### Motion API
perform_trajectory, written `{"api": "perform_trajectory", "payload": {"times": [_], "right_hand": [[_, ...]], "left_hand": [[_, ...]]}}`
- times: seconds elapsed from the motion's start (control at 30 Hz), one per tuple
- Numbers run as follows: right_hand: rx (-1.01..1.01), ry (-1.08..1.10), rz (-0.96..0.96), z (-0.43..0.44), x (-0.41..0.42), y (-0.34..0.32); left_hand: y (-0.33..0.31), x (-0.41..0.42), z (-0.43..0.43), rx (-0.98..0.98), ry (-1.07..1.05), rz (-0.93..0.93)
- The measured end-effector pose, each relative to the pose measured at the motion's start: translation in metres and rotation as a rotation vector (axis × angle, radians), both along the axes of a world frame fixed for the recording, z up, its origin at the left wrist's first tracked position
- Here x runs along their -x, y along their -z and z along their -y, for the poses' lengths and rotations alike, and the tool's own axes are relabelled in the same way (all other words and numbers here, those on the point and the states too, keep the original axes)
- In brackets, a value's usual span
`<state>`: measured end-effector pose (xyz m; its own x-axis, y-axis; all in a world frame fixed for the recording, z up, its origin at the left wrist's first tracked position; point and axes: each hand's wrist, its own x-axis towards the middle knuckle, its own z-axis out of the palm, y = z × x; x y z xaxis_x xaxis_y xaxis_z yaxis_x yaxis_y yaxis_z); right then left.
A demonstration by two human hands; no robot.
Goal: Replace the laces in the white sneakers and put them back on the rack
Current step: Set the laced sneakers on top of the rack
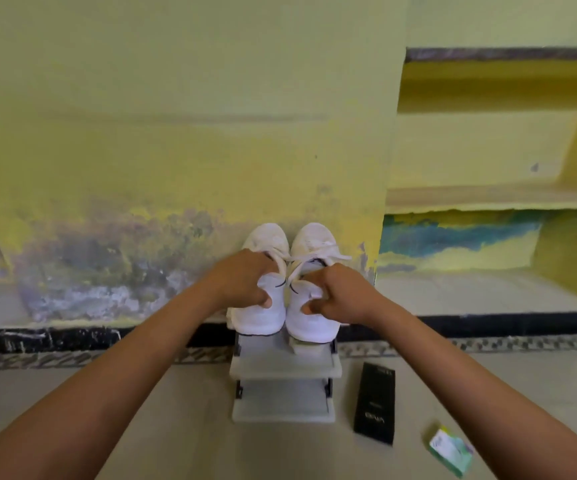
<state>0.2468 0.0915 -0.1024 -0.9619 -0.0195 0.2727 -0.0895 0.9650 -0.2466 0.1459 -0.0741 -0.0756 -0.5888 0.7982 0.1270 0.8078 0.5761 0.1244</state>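
Two white sneakers stand side by side on the top tier of a small grey shoe rack [282, 367], toes toward the yellow wall. My left hand [242, 280] grips the left sneaker [261, 315] at its collar, thumb on the heel. My right hand [337, 296] grips the right sneaker [309, 320] the same way. White laces [309, 259] run across both tongues, loosely crossed between the shoes. My fingers hide the shoe openings.
The rack's two lower tiers [282, 401] hold nothing. A black box [375, 403] lies on the floor right of the rack, and a small green and white packet [449, 448] lies further right. A recessed wall shelf [488, 199] is at the upper right.
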Motion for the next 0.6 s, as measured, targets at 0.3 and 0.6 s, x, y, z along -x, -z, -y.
{"api": "perform_trajectory", "payload": {"times": [0.3, 0.6], "right_hand": [[0.031, 0.023, 0.062, -0.046, 0.119, 0.024], [0.027, 0.052, 0.155, -0.064, 0.157, 0.043]], "left_hand": [[0.034, 0.11, -0.056, 0.006, -0.117, 0.061], [0.062, 0.144, -0.073, 0.018, -0.124, 0.109]]}}
